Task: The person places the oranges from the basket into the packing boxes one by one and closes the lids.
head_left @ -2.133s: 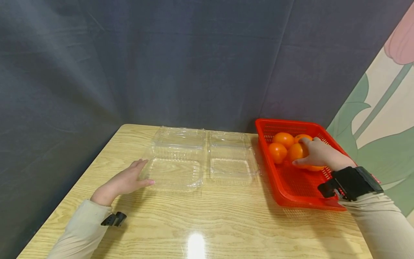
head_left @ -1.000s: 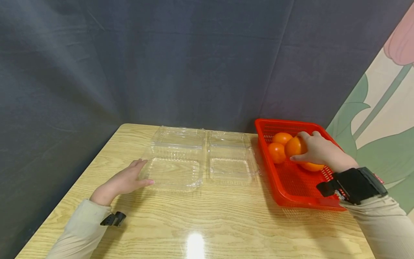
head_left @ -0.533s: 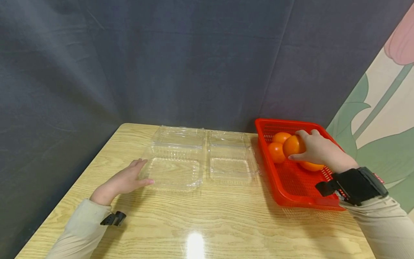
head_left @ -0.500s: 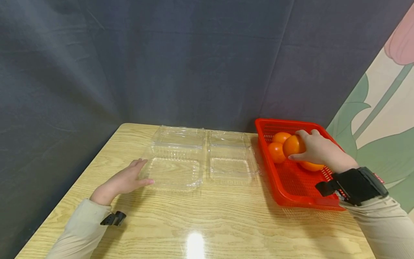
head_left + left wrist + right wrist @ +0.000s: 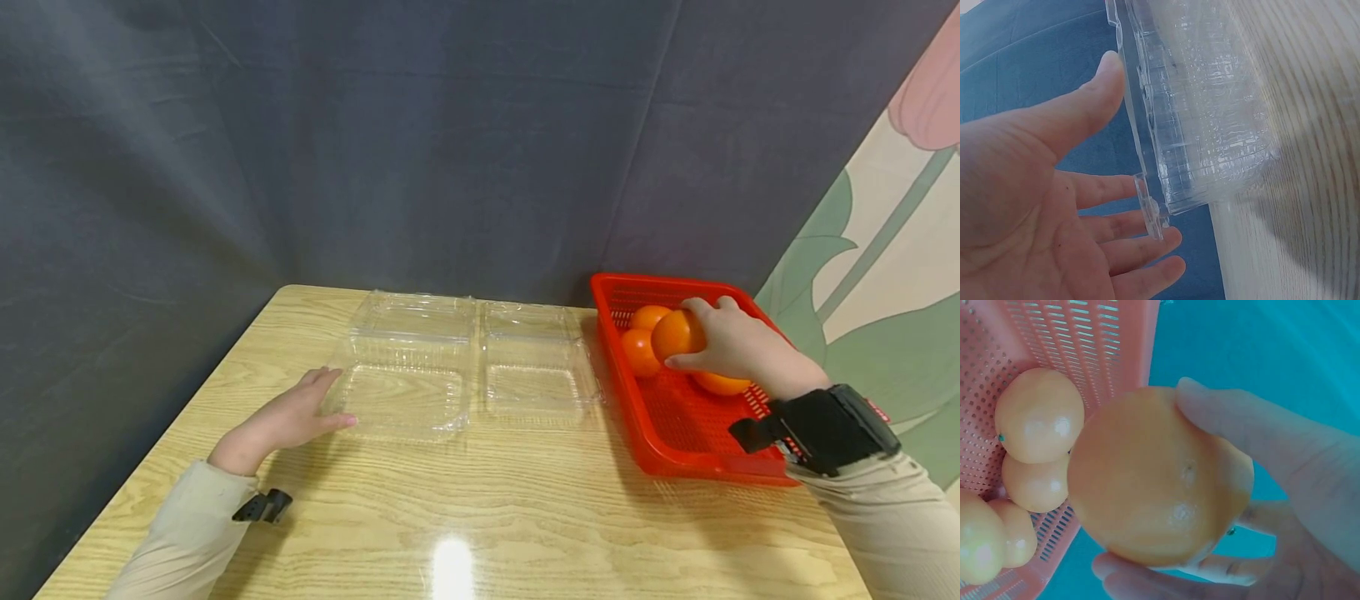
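My right hand (image 5: 738, 342) grips an orange (image 5: 678, 335) and holds it up over the red basket (image 5: 645, 437). In the right wrist view this orange (image 5: 1154, 478) sits between the thumb and the curled fingers. Several more oranges (image 5: 640, 353) lie in the basket, partly hidden behind the hand. My left hand (image 5: 292, 415) is at the left edge of a clear plastic clamshell box (image 5: 405, 400), whose lid (image 5: 412, 317) is folded back. In the left wrist view the thumb and loosely straight fingers (image 5: 1141, 250) touch or nearly touch the box rim (image 5: 1138, 119).
A second, smaller clear clamshell box (image 5: 534, 387) stands with its lid up between the larger box and the basket. All of it rests on a wooden table (image 5: 375, 517). A dark cloth (image 5: 450, 150) hangs behind, and a flower-painted wall (image 5: 892, 283) is at right.
My right hand has lifted the orange up from the others in the basket and shifted it slightly left. My left hand and both boxes have stayed in place.
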`<state>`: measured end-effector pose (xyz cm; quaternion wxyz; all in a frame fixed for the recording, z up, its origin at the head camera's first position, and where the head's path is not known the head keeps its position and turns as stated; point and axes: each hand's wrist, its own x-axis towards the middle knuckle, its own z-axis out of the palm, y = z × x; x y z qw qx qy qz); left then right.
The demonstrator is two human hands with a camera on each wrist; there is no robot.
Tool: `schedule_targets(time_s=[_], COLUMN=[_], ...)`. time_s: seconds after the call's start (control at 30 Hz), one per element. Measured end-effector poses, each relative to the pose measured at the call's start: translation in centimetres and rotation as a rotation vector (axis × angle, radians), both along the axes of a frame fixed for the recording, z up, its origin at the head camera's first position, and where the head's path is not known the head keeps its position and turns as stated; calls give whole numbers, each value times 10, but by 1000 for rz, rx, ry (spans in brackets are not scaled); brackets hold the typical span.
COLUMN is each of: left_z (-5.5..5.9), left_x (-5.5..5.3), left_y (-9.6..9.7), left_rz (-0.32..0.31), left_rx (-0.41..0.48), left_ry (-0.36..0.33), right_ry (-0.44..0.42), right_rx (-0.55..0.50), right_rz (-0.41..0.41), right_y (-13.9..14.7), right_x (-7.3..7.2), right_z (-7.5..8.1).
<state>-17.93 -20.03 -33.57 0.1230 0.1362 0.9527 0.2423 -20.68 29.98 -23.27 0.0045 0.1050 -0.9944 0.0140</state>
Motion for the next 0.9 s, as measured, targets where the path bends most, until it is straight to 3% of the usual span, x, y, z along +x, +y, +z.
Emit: schedule_targets(time_s=[0.9], left_z=[1], left_x=[1], left_y=[1], left_rz=[6], left_rx=[17], left_ry=[-7], right_ry=[18], right_rx=[-10], right_rz=[3], right_y=[-16], right_x=[7], right_z=[9])
